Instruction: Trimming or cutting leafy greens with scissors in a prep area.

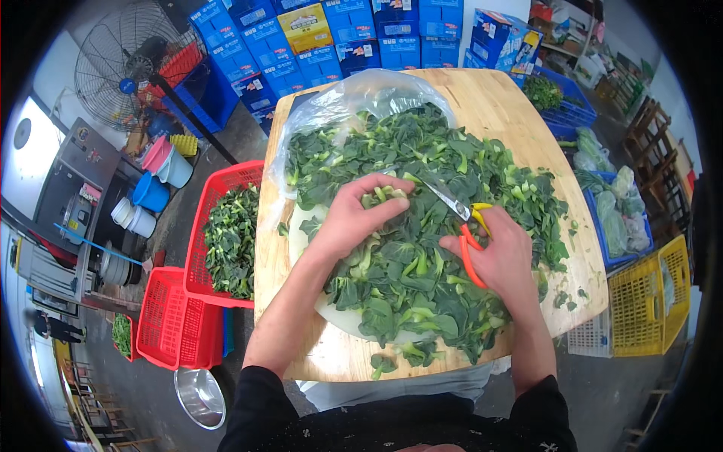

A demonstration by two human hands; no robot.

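Note:
Small leafy greens (395, 260) with pale green stems lie heaped over a wooden table (474, 107). Over the middle of the heap, my left hand (361, 212) pinches a few cut stems (384, 195) between thumb and fingers. My right hand (497, 248) holds scissors (460, 212) with one yellow and one orange handle, their blades pointing up and left towards the left hand. A clear plastic bag (373, 85) lies behind and under the far part of the heap. Part of a round white board (339, 313) shows beneath the greens.
Left of the table stands a red plastic basket (195, 271) of greens, near empty red baskets (164, 322) and a metal bowl (200, 398). Blue cartons (350, 25) are stacked behind. Blue crates (649, 240) and a yellow crate (649, 296) stand right. A person (56, 327) is far left.

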